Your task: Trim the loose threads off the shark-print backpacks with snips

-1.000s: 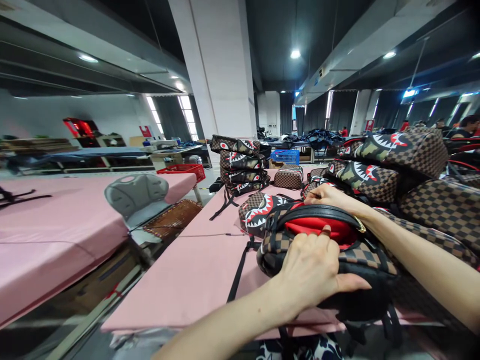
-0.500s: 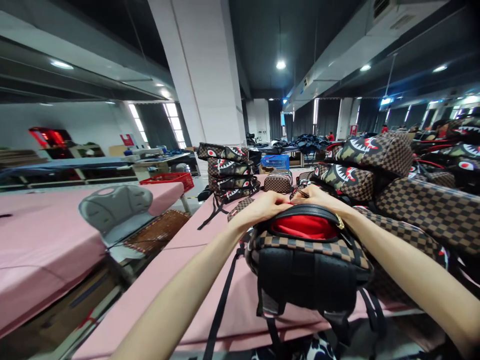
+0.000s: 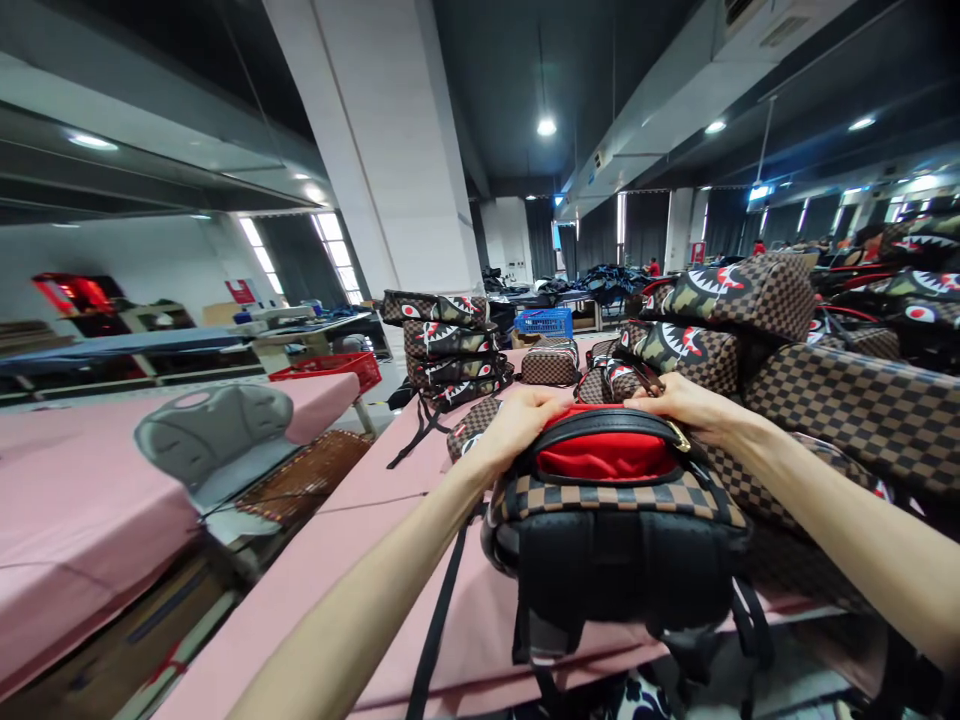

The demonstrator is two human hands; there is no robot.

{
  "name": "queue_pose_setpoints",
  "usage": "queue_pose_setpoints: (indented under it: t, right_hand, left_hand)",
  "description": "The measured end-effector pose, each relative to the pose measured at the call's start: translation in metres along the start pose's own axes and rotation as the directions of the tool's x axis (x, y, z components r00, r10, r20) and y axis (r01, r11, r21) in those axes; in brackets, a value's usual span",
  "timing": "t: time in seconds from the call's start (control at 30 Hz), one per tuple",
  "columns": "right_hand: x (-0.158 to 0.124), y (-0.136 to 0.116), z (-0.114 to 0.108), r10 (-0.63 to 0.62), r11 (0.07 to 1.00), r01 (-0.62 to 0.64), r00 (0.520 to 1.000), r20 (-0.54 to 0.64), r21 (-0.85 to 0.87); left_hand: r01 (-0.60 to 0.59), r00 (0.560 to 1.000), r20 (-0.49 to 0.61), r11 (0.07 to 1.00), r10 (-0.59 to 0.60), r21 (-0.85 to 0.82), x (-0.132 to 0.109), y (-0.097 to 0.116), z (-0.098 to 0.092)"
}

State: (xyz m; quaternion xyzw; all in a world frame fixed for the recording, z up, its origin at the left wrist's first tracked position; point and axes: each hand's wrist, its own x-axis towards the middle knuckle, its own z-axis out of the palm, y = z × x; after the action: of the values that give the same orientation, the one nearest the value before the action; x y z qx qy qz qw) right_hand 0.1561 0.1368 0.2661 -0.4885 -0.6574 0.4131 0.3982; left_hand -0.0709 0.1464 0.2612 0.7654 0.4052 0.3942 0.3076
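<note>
Brown-and-tan checkered backpack [image 3: 622, 520] with a black padded back panel and a red lining lies on the pink-covered table [image 3: 390, 560], its open top turned away from the person. In the head view, against half a second ago, the left hand [image 3: 517, 425] has slid leftward along the far rim and the right hand [image 3: 686, 405] rightward, so the two no longer meet at the middle and more of the red lining shows between them. A second ago the left hand lay flat on the near side of the bag instead.

Left hand is curled over the rim's far left corner, fingers closed on the edge. Right hand grips the far right corner beside a gold fitting, fingers bent around the rim. The bag sits between both forearms, just under the hands.

A stack of shark-mouth printed bags [image 3: 450, 350] stands farther along the table, and a grey moulded chair [image 3: 214, 435] is to the left.
</note>
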Motion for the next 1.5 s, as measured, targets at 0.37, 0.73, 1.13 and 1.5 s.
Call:
queue_pose_setpoints:
  t: [0.37,0.73,1.13,1.5]
  right_hand:
    - [0.014,0.008,0.011,-0.044,0.997,0.044,0.999,0.005,0.071]
    - [0.012,0.007,0.016,-0.021,0.998,0.022,1.0,-0.007,0.053]
    - [-0.07,0.043,-0.008,-0.032,0.993,-0.015,0.927,-0.373,-0.121]
    - [-0.05,0.067,0.055,-0.272,0.956,0.293,0.912,-0.308,0.023]
  left_hand:
    - [-0.361,0.545,0.836,0.885,-0.055,0.293,-0.01,0.043,0.027]
    - [-0.112,0.336,0.92,0.962,-0.2,0.25,-0.001,0.041,0.038]
    - [0.065,0.734,0.671,0.994,-0.106,0.085,0.029,0.016,0.039]
    - [0.053,0.777,0.628,0.999,-0.044,0.005,0.052,0.008,0.04]
